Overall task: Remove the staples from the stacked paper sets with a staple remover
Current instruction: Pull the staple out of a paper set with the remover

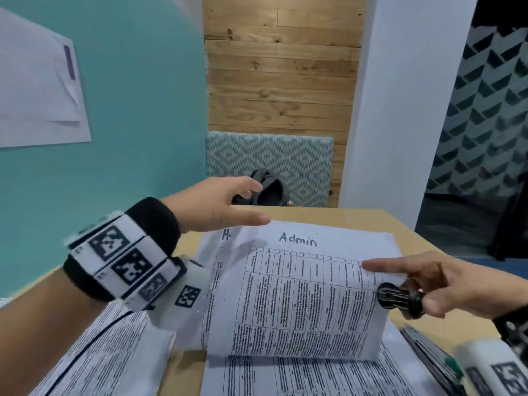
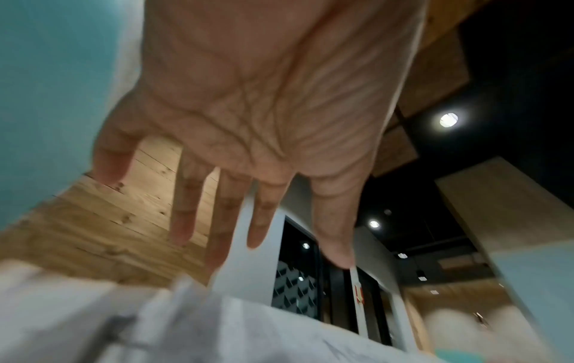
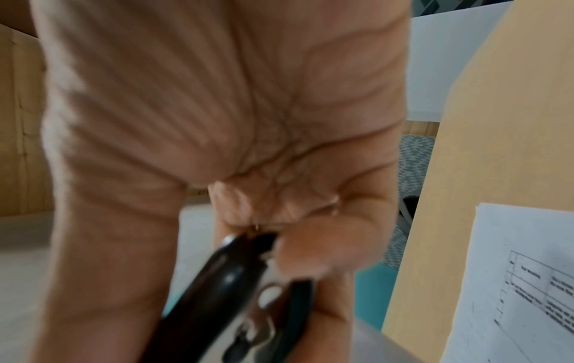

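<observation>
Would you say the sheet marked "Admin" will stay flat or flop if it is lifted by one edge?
Probably flop: the Admin sheet already bows up off the papers below. It looks thin and light, so a push from the right hand holding the staple remover would likely buckle it rather than slide it.

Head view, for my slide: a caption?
Right hand holding staple remover lifts the "Admin" paper set; left hand open.

Bare table (image 1: 400, 224) lies free beyond the curled paper set (image 1: 297, 295); paper stacks (image 1: 94, 355) crowd the near side.
</observation>
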A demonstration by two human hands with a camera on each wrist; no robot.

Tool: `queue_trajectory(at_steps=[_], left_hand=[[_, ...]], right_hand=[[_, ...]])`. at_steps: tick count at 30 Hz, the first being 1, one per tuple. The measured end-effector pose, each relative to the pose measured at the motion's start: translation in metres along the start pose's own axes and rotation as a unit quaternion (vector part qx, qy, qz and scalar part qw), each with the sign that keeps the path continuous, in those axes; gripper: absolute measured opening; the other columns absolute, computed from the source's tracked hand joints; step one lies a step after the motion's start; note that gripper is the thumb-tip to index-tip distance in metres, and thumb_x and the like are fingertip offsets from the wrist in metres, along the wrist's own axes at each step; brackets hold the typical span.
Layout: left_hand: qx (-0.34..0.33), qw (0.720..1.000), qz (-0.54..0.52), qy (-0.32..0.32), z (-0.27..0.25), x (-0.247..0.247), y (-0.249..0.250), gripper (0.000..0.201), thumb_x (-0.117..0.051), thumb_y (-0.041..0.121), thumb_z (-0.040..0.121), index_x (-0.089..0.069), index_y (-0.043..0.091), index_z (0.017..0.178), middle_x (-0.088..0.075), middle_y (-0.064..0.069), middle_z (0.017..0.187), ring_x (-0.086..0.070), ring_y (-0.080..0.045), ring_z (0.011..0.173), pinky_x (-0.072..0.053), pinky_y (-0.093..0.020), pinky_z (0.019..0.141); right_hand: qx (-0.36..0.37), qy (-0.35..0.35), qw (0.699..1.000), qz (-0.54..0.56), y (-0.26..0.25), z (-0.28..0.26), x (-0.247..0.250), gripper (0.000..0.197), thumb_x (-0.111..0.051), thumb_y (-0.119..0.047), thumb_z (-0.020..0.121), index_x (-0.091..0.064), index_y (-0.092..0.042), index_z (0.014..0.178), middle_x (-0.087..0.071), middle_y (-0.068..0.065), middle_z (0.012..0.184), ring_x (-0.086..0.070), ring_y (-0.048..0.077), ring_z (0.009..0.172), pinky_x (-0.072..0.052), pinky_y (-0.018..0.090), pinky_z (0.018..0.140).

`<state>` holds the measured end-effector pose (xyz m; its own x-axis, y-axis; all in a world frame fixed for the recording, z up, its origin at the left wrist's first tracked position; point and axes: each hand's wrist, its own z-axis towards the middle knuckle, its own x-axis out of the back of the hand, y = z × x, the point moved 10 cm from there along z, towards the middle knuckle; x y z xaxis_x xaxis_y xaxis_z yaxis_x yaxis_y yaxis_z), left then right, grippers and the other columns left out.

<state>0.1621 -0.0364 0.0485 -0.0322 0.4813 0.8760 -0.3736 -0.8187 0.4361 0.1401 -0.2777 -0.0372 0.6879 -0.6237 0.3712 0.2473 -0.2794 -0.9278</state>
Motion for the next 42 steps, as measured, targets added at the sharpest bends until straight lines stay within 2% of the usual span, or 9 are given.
queue_trajectory(at_steps=[3,7,14,18,22,25,30,34,42], left_hand=[[0.01,0.994,0.044,-0.103,0.014,-0.037,0.013,0.043,-0.055,0.049,0.085,-0.054,0.022,0.119,-0.059,0.008,0.098,-0.053,-0.006,0.08,-0.04,-0.016,0.066],[0.013,0.983,-0.111,-0.146,0.018,-0.059,0.005,0.02,-0.066,0.024,0.084,-0.067,0.005,0.09,-0.067,-0.012,0.087,-0.058,-0.018,0.072,-0.044,-0.029,0.068],[0.043,0.971,-0.195,-0.128,0.02,-0.068,-0.007,0.012,-0.075,0.02,0.075,-0.068,0.01,0.075,-0.065,-0.007,0.073,-0.056,-0.017,0.063,-0.043,-0.023,0.057],[0.043,0.966,-0.221,-0.124,0.02,-0.074,-0.008,0.011,-0.075,0.018,0.074,-0.069,0.009,0.076,-0.065,-0.005,0.07,-0.054,-0.013,0.058,-0.042,-0.019,0.052],[0.025,0.953,-0.256,-0.159,0.015,-0.082,0.0,0.021,-0.07,0.022,0.074,-0.067,0.003,0.083,-0.064,-0.011,0.076,-0.056,-0.016,0.065,-0.044,-0.025,0.061],[0.007,0.946,-0.28,-0.164,0.012,-0.08,0.005,0.014,-0.061,0.017,0.084,-0.064,0.004,0.078,-0.059,0.002,0.062,-0.051,-0.004,0.053,-0.04,-0.011,0.051],[0.0,0.922,-0.351,-0.163,0.01,-0.077,0.011,0.021,-0.06,0.02,0.076,-0.067,0.003,0.086,-0.066,-0.005,0.079,-0.059,-0.01,0.071,-0.047,-0.015,0.066],[0.003,0.911,-0.377,-0.168,0.01,-0.08,0.016,0.018,-0.059,0.02,0.071,-0.066,0.005,0.079,-0.067,0.003,0.07,-0.06,-0.003,0.062,-0.046,-0.011,0.06],[0.044,0.916,-0.364,-0.162,0.01,-0.086,0.008,0.016,-0.063,0.025,0.066,-0.072,0.012,0.067,-0.068,-0.001,0.072,-0.057,-0.013,0.069,-0.036,-0.036,0.079]], right_hand=[[-0.02,-0.011,1.0,-0.006,0.002,0.0,-0.001,0.079,-0.088,-0.049,0.048,-0.059,-0.042,0.12,-0.058,0.01,0.069,-0.043,0.022,0.063,-0.037,0.016,0.05],[-0.048,-0.001,0.998,-0.029,0.003,-0.002,0.003,0.076,-0.087,-0.047,0.053,-0.058,-0.038,0.123,-0.06,0.022,0.075,-0.046,0.028,0.067,-0.039,0.017,0.049],[0.073,0.267,0.947,-0.161,-0.085,-0.014,0.054,0.026,-0.078,-0.022,0.07,-0.073,-0.039,0.09,-0.073,-0.001,0.082,-0.061,0.007,0.06,-0.046,0.014,0.051],[0.098,0.213,0.932,-0.278,-0.114,0.021,-0.001,0.053,-0.078,-0.051,0.051,-0.067,-0.033,0.1,-0.071,-0.012,0.096,-0.066,0.0,0.086,-0.05,0.012,0.079],[0.144,0.212,0.842,-0.475,-0.12,0.05,-0.051,0.037,-0.074,-0.035,0.061,-0.066,-0.021,0.094,-0.061,-0.014,0.084,-0.053,-0.001,0.075,-0.042,0.011,0.065],[0.158,0.25,0.787,-0.541,-0.117,0.051,-0.059,0.04,-0.062,-0.04,0.061,-0.063,-0.024,0.097,-0.058,-0.01,0.087,-0.051,0.014,0.073,-0.049,0.038,0.057],[0.22,0.23,0.79,-0.524,-0.117,0.051,-0.064,0.045,-0.064,-0.029,0.062,-0.067,-0.016,0.105,-0.062,0.001,0.099,-0.06,0.026,0.071,-0.051,0.042,0.051],[0.251,0.205,0.79,-0.52,-0.116,0.049,-0.068,0.042,-0.062,-0.028,0.068,-0.068,-0.012,0.107,-0.064,0.003,0.101,-0.064,0.025,0.074,-0.053,0.04,0.056],[0.27,0.19,0.789,-0.518,-0.115,0.05,-0.069,0.041,-0.064,-0.023,0.068,-0.068,-0.012,0.108,-0.065,0.0,0.104,-0.064,0.023,0.075,-0.053,0.039,0.055]])
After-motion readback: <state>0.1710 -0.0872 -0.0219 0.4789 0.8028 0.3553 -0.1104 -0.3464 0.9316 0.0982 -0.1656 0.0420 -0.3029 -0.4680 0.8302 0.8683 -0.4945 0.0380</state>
